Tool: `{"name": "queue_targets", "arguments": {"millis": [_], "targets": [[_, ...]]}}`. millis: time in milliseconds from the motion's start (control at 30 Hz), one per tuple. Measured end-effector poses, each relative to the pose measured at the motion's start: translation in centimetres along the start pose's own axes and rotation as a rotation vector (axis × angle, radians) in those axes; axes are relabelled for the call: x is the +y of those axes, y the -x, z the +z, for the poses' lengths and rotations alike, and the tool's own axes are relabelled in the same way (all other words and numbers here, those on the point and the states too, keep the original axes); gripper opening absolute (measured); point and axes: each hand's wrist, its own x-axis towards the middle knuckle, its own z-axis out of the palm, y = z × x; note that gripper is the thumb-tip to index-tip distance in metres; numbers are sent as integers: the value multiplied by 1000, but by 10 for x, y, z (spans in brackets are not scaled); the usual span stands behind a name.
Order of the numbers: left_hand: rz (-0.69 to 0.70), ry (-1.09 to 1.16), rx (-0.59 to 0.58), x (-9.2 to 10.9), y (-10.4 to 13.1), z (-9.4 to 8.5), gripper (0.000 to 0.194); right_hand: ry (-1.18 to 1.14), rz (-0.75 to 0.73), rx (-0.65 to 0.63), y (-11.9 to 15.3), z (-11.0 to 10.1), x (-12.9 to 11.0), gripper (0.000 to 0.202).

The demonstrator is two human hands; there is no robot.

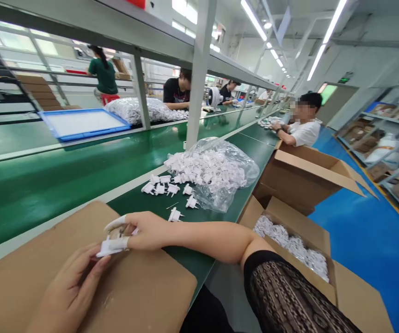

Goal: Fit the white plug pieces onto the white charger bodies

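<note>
My left hand (70, 282) is closed, its thumb and fingertips pinching one end of a small white plastic plug piece (105, 249). From the right my right hand (147, 231) reaches across, with white covers on its thumb and index finger. That thumb lies along the plug piece, and the curled fingers partly hide the metal prongs beside it. Both hands are above a brown cardboard sheet (144, 291). Beyond them, several loose plug pieces (160, 188) lie on the green bench, beside a thin metal pin (172, 206).
A clear plastic bag (251, 166) spills a heap of white plug pieces (206, 169). Right of the bench, an open carton (324, 240) holds bagged white parts; another carton (299, 178) stands behind. A grey post (201, 74) rises mid-bench. Co-workers sit farther along, one in white (306, 132).
</note>
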Motion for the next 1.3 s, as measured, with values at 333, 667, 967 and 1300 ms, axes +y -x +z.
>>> {"name": "queue_targets", "arguments": {"millis": [333,667,967,1300], "targets": [[-74,263,-28,48,-4,-14,22,204,-200,102,10,8,4,29],[-118,308,-38,52,2,-18,35,201,-16,-34,11,8,-1,21],[-159,336,-10,49,6,-16,45,71,87,-93,14,8,-6,26],[-126,405,-7,49,4,-15,24,-134,56,91,9,12,-5,30]]}}
